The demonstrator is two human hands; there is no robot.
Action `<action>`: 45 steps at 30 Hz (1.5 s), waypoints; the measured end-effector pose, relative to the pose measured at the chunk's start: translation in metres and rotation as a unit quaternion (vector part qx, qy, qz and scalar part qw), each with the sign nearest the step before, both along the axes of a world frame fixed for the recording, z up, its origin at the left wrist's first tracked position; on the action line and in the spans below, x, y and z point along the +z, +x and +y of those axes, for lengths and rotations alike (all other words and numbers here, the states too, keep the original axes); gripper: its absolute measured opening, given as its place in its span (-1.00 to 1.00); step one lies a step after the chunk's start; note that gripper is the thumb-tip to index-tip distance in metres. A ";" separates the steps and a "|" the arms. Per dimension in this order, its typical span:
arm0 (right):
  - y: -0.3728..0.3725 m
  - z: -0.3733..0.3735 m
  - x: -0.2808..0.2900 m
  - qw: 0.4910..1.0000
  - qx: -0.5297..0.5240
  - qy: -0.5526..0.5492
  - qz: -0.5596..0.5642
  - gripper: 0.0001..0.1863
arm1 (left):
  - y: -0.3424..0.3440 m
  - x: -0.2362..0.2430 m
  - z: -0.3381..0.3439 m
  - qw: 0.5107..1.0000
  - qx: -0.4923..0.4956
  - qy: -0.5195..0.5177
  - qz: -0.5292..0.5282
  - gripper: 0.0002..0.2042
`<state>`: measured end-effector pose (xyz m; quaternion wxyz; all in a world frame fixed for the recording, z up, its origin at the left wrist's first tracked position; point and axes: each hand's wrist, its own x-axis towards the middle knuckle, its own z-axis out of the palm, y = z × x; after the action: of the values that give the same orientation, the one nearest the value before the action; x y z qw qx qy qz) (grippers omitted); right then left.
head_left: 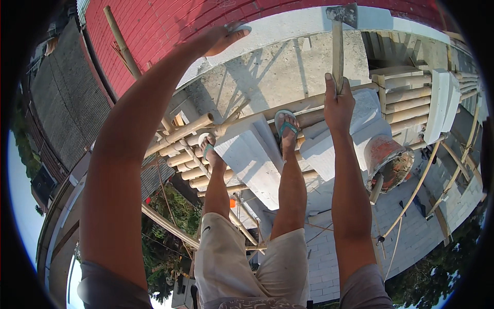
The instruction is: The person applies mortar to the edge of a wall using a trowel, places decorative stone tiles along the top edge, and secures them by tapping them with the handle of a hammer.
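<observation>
My right hand [339, 105] is closed round the wooden handle of a hatchet [337, 51], held upright in the view. Its grey metal head [343, 15], wider on the right side, is at the top of a low white block wall [288, 30]; I cannot tell whether it touches. Farther left, my left hand [226, 41] lies on that wall's top with thumb and fingers apart, holding nothing. Large white blocks [252, 154] stand between and beside my feet. Another stack of white blocks [355, 123] sits below my right hand.
My sandalled feet stand on a bamboo pole platform [190, 149]. A mortar-stained bucket [388, 162] with a tool handle [376, 189] leans at right. More white blocks [441, 105] stand farther right. Beyond the wall is a red brick surface [170, 31]; below the platform, greenery and a drop show.
</observation>
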<state>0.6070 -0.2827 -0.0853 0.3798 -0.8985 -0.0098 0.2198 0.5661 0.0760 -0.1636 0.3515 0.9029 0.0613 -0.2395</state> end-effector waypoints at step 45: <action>0.336 -0.181 -0.004 0.909 -0.127 0.151 0.368 -0.68 | 0.065 0.022 -0.136 0.959 0.078 0.269 -0.052 0.00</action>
<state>0.9431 -0.4638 -0.0895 0.5122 -0.6796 0.2116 0.4807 0.6308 -0.0605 -0.1415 0.1161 0.9677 0.1756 -0.1387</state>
